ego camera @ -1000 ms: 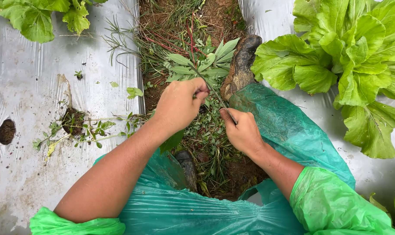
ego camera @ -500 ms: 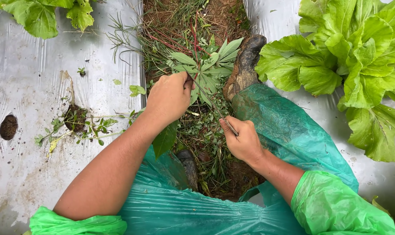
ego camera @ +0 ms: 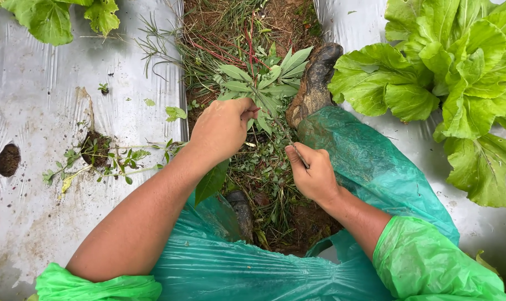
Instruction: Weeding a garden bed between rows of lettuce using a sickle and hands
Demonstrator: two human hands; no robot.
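My left hand (ego camera: 222, 127) is closed around the upper stem of a leafy green weed (ego camera: 264, 83) that grows in the soil furrow (ego camera: 247, 33) between two plastic-covered beds. My right hand (ego camera: 314, 173) pinches the same thin stem lower down, near the ground. The stem runs slanted between both hands. Both arms come out of a green plastic raincoat (ego camera: 253, 267). The stem's base is hidden among low weeds.
A muddy boot (ego camera: 314, 83) stands in the furrow just right of the weed. Silver mulch sheeting (ego camera: 41, 212) lies on both sides, with a weedy planting hole (ego camera: 94, 150) and a bare hole (ego camera: 8, 160) at left. Large lettuce plants (ego camera: 459, 83) grow at right.
Both hands have moved up along the stem and slightly apart. The weed's leafy top now stands higher above my left hand.
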